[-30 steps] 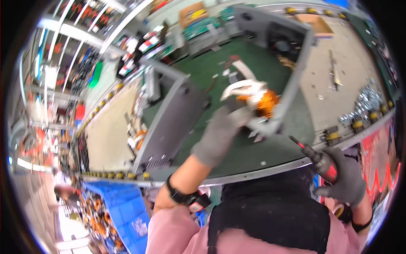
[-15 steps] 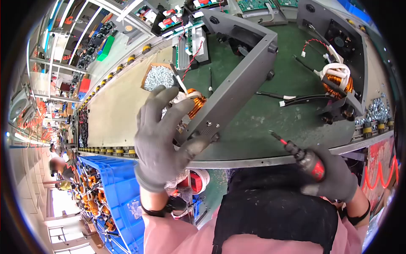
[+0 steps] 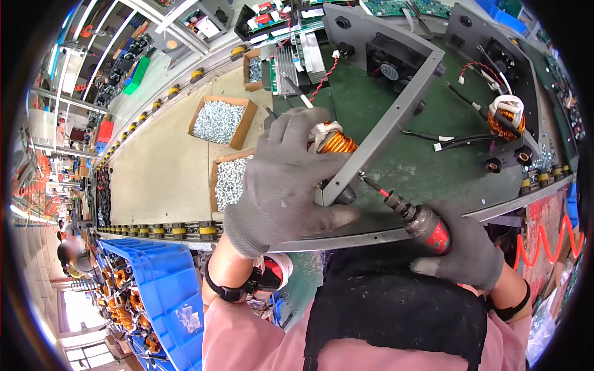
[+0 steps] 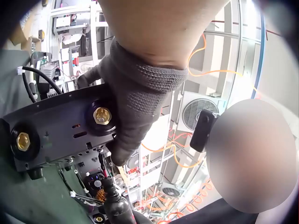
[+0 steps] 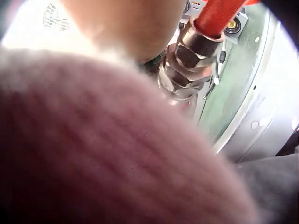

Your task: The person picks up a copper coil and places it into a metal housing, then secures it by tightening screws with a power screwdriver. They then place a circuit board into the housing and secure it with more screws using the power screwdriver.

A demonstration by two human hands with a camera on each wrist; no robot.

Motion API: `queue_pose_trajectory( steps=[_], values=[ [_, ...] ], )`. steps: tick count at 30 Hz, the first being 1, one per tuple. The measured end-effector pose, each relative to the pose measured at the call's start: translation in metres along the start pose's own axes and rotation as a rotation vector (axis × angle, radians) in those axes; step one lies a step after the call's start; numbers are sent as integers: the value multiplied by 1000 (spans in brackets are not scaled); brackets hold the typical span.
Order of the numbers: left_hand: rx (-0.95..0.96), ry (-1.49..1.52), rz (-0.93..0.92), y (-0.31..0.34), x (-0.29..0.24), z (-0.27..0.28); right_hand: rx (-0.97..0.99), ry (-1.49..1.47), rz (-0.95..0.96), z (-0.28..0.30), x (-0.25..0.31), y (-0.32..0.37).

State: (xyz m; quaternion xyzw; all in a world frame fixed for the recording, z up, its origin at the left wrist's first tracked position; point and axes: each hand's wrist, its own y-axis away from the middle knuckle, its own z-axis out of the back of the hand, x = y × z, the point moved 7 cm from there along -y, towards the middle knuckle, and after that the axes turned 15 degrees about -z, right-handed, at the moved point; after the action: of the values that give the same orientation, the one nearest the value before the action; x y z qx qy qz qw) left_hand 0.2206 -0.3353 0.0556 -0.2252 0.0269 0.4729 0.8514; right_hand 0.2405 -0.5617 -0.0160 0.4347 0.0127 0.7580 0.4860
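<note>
Green tabletop (image 3: 402,176) on a factory assembly line: a worker's gloved left hand (image 3: 288,179) grips the near corner of a grey frame (image 3: 396,117). Its fingers curl over the copper coil (image 3: 336,144) inside, and the thumb sits under the end panel. The right hand (image 3: 464,253) is wrapped round a red screwdriver (image 3: 413,216), whose bit touches the frame's side just beside that corner.

Half a second earlier the left hand was spread open by the coil and the bit hung clear of the metal. Now the frame is steadied and the tool is on it, so fastening at this corner looks to be the step in hand.

Counted: two frames, the second frame (image 3: 464,28) standing farther right, each with one fan (image 3: 387,69) and one coil. Three cartons (image 3: 219,120) of screws sit to the left. Two brass terminals (image 4: 102,115) show on the held frame's end panel in the left wrist view. The right wrist view offers only a sleeve (image 5: 93,163) and the tool's metal fitting (image 5: 187,60).
</note>
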Motion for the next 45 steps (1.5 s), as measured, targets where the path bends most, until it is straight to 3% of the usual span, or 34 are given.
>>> queue_pose_trajectory(
  steps=[7,9,16,22,25,27,28,30,31,33,35,36,38,39,40,42,45],
  values=[
    [30,-70,-36,-18,-11,-10,-68,93,-99,10,-7,8],
    [33,-83,-14,-22,-13,-13,45,-41,-87,10,-7,9],
    [35,-53,-10,-33,-18,-23,3,82,-133,27,-11,14],
    [-26,-43,20,-44,-26,-30,-165,106,-35,48,-32,21],
    [-172,25,-16,-50,-27,-30,-2,73,40,44,-55,22],
    [-222,53,-6,-57,-36,-37,90,249,-120,27,-75,16],
    [-267,100,-4,-60,-39,-44,108,265,-103,19,-74,7],
    [-488,290,-107,-62,-47,-40,27,369,250,5,-43,-5],
    [-496,287,-97,-58,-42,-45,227,464,74,-5,-45,-12],
    [-606,564,-141,-49,-30,-53,164,477,73,-8,-27,-29],
    [-583,456,30,-21,1,-36,-17,472,131,-6,-29,-40],
    [-558,331,91,-1,28,-40,-8,474,137,-5,-35,-41],
    [-505,437,476,53,86,-48,48,411,44,1,-46,-42],
    [-470,415,709,85,115,-54,135,404,-106,3,-54,-43],
    [-454,395,873,117,141,-63,139,406,-105,1,-58,-43],
    [-389,290,1004,134,153,-57,11,363,51,10,-62,-38],
    [-325,275,967,129,167,-70,2,338,55,13,-72,-37]
  ],
)
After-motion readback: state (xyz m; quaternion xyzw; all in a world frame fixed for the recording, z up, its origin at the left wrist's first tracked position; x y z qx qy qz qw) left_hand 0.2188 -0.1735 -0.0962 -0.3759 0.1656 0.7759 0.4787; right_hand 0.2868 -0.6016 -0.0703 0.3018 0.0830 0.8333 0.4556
